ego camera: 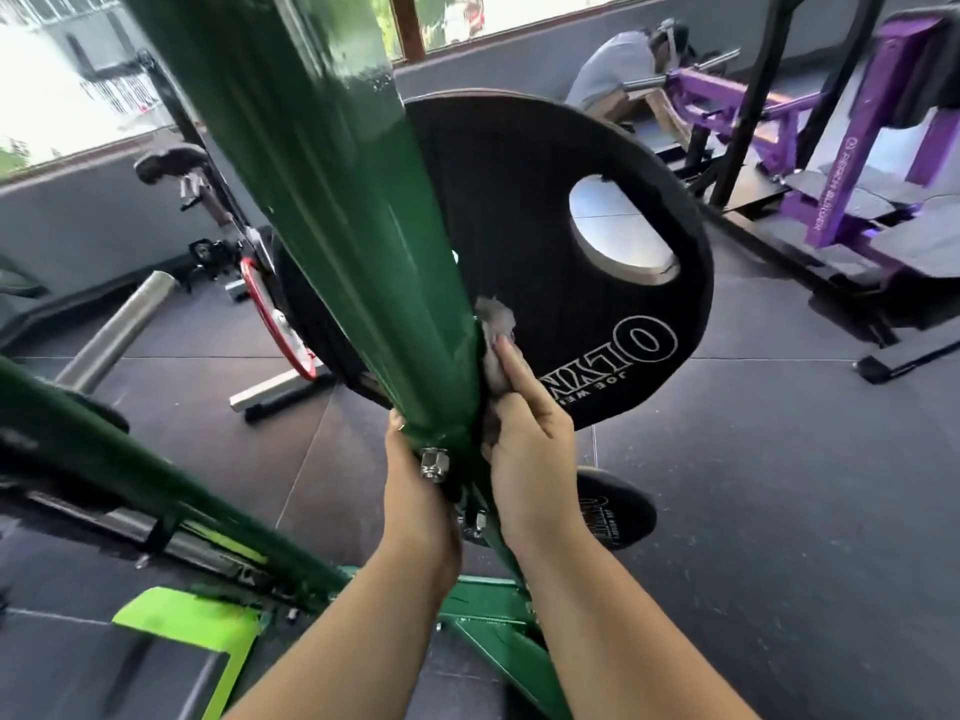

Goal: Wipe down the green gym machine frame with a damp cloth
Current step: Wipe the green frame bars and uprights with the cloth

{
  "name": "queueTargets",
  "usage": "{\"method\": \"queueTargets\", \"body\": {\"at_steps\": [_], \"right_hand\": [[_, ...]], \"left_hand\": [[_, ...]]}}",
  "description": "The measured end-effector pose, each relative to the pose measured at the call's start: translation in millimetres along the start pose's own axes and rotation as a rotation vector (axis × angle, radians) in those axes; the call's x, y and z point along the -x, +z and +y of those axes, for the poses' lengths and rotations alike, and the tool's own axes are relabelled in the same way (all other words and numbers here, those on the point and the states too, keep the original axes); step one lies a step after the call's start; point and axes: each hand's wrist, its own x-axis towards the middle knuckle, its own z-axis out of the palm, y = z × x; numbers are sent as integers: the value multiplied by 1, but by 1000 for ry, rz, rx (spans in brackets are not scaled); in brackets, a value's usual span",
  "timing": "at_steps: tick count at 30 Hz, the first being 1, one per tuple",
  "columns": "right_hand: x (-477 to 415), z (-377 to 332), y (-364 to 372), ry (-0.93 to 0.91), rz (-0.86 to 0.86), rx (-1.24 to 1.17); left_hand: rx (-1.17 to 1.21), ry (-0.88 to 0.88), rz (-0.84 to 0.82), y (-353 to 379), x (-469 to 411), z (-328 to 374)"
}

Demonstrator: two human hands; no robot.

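**While the Left Grip Steadied, the Right Wiped the Post's Far Face**

As the right grip (524, 449) was clamped on the grey cloth (496, 345), its index finger lay straight along the wad and pressed it to the right face of the green post (332, 210). This was low down, just above the bolt (435, 462). The left grip (415, 491) lay against the opposite face at about the same height. Its fingers ran out of sight behind the steel, so whether they curled round it could not be told. It looked to be steadying the post.

The cloth sat in the narrow gap between the post and the black weight plate (571, 226) hung just behind. Doing this pass well probably called for flat pressure from the whole finger rather than the tip. Long strokes along the post's length would have left no strip skipped. The wad was bunched small, so spreading it would likely have covered more paint per stroke. Knuckles risked scraping the plate in that gap. The bolt and the joint below it looked likely to trap grime and deserved a separate dab.

A lower bar of the green frame (119, 459) lay near at left, and whether it had been wiped could not be told.
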Motion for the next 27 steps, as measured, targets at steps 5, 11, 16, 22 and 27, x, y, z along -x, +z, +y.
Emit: {"method": "queueTargets", "body": {"at_steps": [5, 11, 16, 22, 27], "right_hand": [[3, 55, -41, 258, 195, 166], [-25, 32, -36, 144, -21, 4], [-33, 50, -58, 228, 85, 465], [-61, 32, -56, 205, 1, 284], [-57, 64, -89, 399, -24, 642]], "left_hand": [[57, 7, 140, 7, -3, -8], [-18, 49, 317, 6, -13, -27], [-10, 100, 494, 12, -22, -42], [-83, 102, 591, 12, -18, -53], [-187, 141, 629, 7, -28, -61]]}}
